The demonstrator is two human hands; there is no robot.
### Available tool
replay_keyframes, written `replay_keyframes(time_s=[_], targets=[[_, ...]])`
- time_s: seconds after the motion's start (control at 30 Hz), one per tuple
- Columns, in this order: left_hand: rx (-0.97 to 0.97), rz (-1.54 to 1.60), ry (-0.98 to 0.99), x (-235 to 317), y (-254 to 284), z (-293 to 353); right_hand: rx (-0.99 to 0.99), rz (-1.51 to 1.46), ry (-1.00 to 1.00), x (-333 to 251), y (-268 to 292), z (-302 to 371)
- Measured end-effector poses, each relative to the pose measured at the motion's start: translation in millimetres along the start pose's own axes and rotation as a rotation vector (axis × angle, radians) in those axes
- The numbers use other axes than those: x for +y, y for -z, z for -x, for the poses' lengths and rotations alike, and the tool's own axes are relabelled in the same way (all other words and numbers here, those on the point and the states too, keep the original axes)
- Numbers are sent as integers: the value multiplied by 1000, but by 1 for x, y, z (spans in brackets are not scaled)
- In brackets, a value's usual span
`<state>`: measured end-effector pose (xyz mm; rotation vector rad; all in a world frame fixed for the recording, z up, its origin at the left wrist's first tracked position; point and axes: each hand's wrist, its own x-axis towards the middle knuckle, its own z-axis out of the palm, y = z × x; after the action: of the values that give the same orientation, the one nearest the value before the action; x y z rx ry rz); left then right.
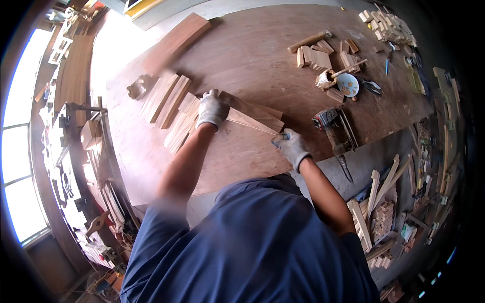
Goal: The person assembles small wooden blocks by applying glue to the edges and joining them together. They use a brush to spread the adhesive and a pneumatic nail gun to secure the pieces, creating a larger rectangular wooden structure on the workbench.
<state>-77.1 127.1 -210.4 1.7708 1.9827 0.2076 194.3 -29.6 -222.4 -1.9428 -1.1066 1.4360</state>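
In a pale work glove, my left hand (pixel 213 108) is closed over the left end of a narrow wooden board (pixel 252 121) on the workbench. My right hand (pixel 293 145), gloved too, is at the board's right end. Its fingers are pinched together with something small and bluish by them that I cannot make out. Behind this board lies another wooden board (pixel 257 107). Left of my left hand, wooden slats (pixel 179 126) and two wider pieces (pixel 166 98) lie side by side. Right of my right hand, a pneumatic nail gun (pixel 333 126) rests near the front edge.
Wood blocks (pixel 316 58), a glue-crusted pot (pixel 325 80) with a stick, a white bowl (pixel 347 85) and pliers (pixel 372 87) stand farther right. A stack of small blocks (pixel 389 28) fills the far right corner. A reddish plank (pixel 177 43) lies at the back left.
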Motion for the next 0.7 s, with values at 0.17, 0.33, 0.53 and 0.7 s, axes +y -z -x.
replay_keyframes(time_s=[0.17,0.33,0.53,0.7], targets=[[-99,293,20,-47,-49,-33,-171,-654,-102,68,-24,-38],[-168,369,109,-21,-42,-24,-40,-384,-58,30,-12,-24],[-170,293,-44,30,-52,-7,89,-299,-99,-4,40,5],[-190,307,-52,57,-58,-5,112,-176,-85,34,60,-14]])
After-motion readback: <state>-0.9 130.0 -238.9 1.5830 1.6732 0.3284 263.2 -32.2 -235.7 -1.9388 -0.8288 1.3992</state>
